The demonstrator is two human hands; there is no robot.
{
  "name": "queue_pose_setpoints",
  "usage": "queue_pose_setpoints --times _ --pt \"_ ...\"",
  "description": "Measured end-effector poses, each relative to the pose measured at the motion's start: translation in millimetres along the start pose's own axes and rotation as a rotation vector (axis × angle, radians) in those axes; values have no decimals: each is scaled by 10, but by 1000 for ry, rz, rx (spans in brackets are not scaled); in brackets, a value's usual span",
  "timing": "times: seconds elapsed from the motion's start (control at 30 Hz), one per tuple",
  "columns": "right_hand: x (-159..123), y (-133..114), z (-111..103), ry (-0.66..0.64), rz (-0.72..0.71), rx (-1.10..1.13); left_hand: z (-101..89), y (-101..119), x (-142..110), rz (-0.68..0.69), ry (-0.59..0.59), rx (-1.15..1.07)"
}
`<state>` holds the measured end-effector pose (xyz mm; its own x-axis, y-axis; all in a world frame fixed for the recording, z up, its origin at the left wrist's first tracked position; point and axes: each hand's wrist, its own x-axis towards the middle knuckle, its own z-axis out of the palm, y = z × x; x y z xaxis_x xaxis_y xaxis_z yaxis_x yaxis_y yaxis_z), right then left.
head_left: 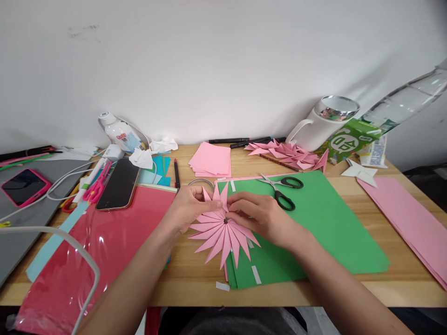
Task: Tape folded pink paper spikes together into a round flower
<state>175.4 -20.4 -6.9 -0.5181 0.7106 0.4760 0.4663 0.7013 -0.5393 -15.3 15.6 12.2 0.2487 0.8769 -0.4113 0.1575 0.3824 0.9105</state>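
Note:
Between my hands is a pink folded-paper flower with many pointed petals fanning out around a small dark centre. My left hand pinches its upper left petals between thumb and fingers. On the upper right side, my right hand has its fingertips closed on the petals near the centre. Part of the flower is hidden behind both hands. Beneath its right side lies a stack of green paper, with white strips at its left edge. Black-handled scissors rest on the green paper.
A pink square stack and folded pink pieces lie at the back. A white mug stands back right, near pink sheets. At left are a phone, red plastic-wrapped paper and a white cable.

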Motion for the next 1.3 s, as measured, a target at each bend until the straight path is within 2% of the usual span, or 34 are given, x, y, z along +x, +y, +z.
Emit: queue_pose_setpoints --times 0.23,0.47,0.7,0.8,0.93,1.13,1.3 --pt "-29 27 71 70 58 -18 -11 -32 15 9 -41 14" --pt "-32 31 34 147 279 80 -32 -19 5 39 -98 -4" --pt "17 -33 -60 55 511 572 9 32 -25 80 -55 21" --pt "11 -33 -42 21 509 579 25 33 -25 99 -59 47" --pt "21 -27 -18 40 529 539 22 31 -34 210 -82 144" --pt "54 -14 -29 72 724 746 36 62 -75 265 -81 251" --pt "69 -11 -34 54 812 748 40 43 -72 282 -68 280"
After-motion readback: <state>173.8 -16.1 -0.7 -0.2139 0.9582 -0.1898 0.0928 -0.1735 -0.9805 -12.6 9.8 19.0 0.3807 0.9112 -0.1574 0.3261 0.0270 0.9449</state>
